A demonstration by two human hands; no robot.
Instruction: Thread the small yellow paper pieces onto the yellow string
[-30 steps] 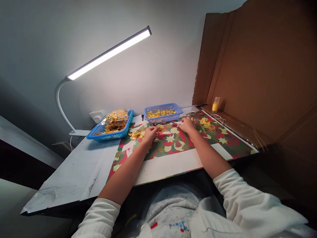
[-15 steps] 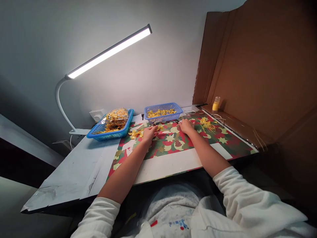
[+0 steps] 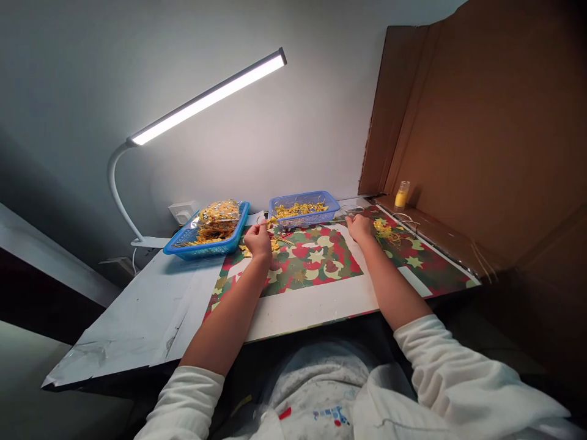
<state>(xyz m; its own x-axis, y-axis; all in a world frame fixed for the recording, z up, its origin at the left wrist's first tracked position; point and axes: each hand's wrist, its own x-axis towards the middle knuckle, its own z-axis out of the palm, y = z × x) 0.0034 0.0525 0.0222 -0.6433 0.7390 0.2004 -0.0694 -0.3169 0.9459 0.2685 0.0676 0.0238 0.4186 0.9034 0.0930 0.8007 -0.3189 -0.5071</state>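
Observation:
My left hand point(image 3: 258, 239) is raised a little over the patterned sheet point(image 3: 321, 260), its fingers pinched on a small yellow ribbon piece point(image 3: 271, 220). To the right, the fingers of my right hand point(image 3: 360, 228) are closed around the end of a thin string that appears to run across from the ribbon piece. More yellow ribbon pieces point(image 3: 247, 250) lie just below my left hand. Behind the hands stands a purple-blue basket point(image 3: 300, 220) with yellow ribbon bows. A yellow bundle with cords point(image 3: 386, 231) lies right of my right hand.
A blue basket point(image 3: 206, 249) at the left holds a plastic bag and golden pieces. The lamp point(image 3: 211, 98) arches over the table's left side. A small bottle with yellow contents point(image 3: 402, 194) stands near the cardboard wall point(image 3: 481, 134) at the right.
My left hand has moved left and up, lifting the yellow ribbon piece. My right hand has shifted slightly right, so the hands are farther apart.

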